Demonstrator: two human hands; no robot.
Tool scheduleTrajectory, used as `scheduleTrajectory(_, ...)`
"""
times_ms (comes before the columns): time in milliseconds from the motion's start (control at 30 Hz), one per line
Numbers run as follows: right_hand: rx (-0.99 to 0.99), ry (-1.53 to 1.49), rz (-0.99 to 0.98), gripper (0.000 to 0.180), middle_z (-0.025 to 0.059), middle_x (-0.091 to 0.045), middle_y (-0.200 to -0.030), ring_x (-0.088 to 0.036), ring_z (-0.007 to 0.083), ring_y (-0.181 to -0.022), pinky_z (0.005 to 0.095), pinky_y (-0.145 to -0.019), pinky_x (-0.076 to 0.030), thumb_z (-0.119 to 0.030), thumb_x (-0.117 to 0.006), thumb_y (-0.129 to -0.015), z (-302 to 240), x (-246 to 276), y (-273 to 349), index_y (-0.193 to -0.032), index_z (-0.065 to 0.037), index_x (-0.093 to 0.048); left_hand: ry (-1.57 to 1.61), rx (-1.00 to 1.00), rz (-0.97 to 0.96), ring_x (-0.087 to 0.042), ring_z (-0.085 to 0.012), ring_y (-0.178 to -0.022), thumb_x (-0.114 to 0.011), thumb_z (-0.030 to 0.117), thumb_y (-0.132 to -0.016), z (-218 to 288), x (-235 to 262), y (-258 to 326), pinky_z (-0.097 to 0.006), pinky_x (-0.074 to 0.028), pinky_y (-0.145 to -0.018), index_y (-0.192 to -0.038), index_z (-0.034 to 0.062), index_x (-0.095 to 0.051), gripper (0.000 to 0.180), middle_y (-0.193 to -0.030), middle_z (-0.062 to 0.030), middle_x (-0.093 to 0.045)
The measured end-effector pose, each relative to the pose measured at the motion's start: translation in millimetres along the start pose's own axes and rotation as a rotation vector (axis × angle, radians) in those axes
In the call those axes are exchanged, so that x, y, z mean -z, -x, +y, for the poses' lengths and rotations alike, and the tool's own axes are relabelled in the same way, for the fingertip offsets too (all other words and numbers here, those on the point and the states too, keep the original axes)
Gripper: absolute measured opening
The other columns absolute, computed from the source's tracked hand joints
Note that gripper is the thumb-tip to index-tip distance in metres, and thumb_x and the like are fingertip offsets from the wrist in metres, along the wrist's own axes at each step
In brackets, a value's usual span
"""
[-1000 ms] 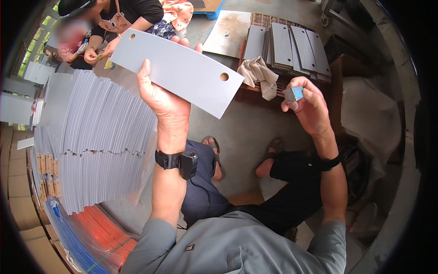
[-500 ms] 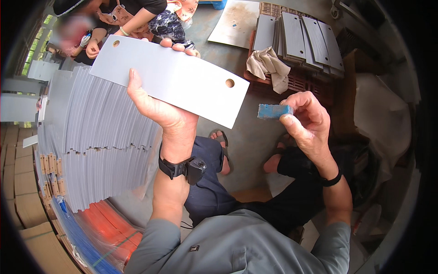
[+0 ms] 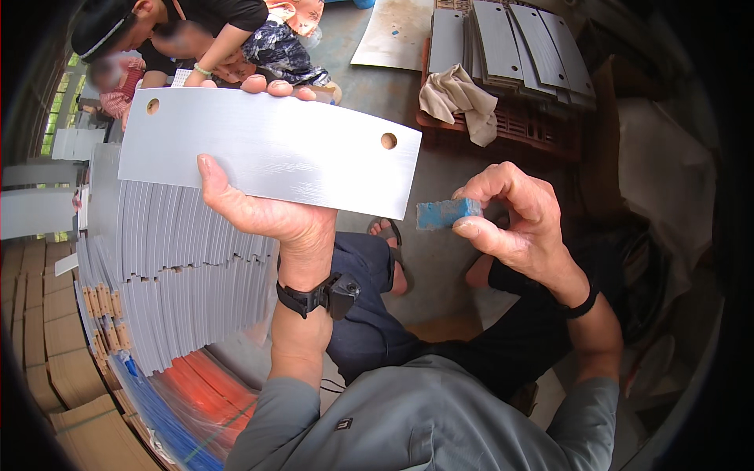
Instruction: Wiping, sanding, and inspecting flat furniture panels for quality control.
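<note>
My left hand (image 3: 263,208) grips a flat light-grey board (image 3: 271,149) from below, thumb on its near face and fingertips over its far edge. The board is long and rectangular, with a round hole near each end and faint grain lines. In my right hand (image 3: 518,228) a small worn blue block (image 3: 444,213) is pinched between thumb and fingers. The block sits just off the board's lower right corner, apart from it. Black bands circle both wrists, the left one carrying a small dark device.
To my left stand long rows of stacked grey boards (image 3: 196,235), with brown stacks (image 3: 67,337) beyond. A beige cloth (image 3: 459,102) and more holed boards (image 3: 530,51) lie on a reddish-brown slatted crate (image 3: 510,129) ahead right. Co-workers (image 3: 212,47) are close by at the upper left.
The board has turned to lie more level and shifted left; light now shows its grain. My right hand and the blue block have moved left and slightly nearer to me.
</note>
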State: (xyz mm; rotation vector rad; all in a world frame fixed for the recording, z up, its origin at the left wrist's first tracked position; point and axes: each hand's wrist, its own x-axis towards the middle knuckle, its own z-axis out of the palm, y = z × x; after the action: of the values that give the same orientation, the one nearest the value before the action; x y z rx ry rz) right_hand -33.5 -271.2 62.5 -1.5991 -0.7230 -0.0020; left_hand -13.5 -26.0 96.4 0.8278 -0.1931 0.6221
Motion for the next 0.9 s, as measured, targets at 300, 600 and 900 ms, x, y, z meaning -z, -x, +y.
scheduleTrajectory(300, 0.026, -0.012, 0.006, 0.024, 0.0052, -0.071, -0.085, -0.064, 0.0101, -0.070, 0.0270, -0.064, -0.052, -0.013, -0.083, -0.085, 3.0, -0.4, -2.2, -0.096, -0.003, -0.064, 0.016, 0.011, -0.017, -0.058, -0.0290, -0.113, -0.046, 0.055, -0.094, -1.8, -2.0, 0.6, -0.052, -0.048, -0.099, -0.148, 0.0133, -0.041, 0.068, -0.124, -0.0165, -0.056)
scheduleTrajectory(600, 0.019, -0.004, -0.018, 0.023, 0.0055, -0.073, -0.087, -0.064, 0.0108, -0.071, 0.0275, -0.065, -0.053, -0.014, -0.083, -0.085, 4.0, -1.4, -1.1, -0.094, -0.004, -0.064, 0.036, 0.021, -0.028, -0.058, -0.0293, -0.113, -0.045, 0.056, -0.094, -1.5, -2.0, 2.2, -0.051, -0.048, -0.099, -0.149, 0.0128, -0.041, 0.070, -0.124, -0.0173, -0.056)
scheduleTrajectory(900, 0.018, 0.004, -0.025, 0.024, 0.0051, -0.073, -0.088, -0.064, 0.0107, -0.070, 0.0272, -0.064, -0.053, -0.014, -0.084, -0.084, 3.6, -4.5, -2.1, -0.093, -0.004, -0.065, 0.016, 0.006, -0.053, -0.059, -0.0292, -0.113, -0.046, 0.055, -0.094, -1.5, -0.9, 2.5, -0.052, -0.049, -0.098, -0.150, 0.0142, -0.039, 0.069, -0.123, -0.0172, -0.056)
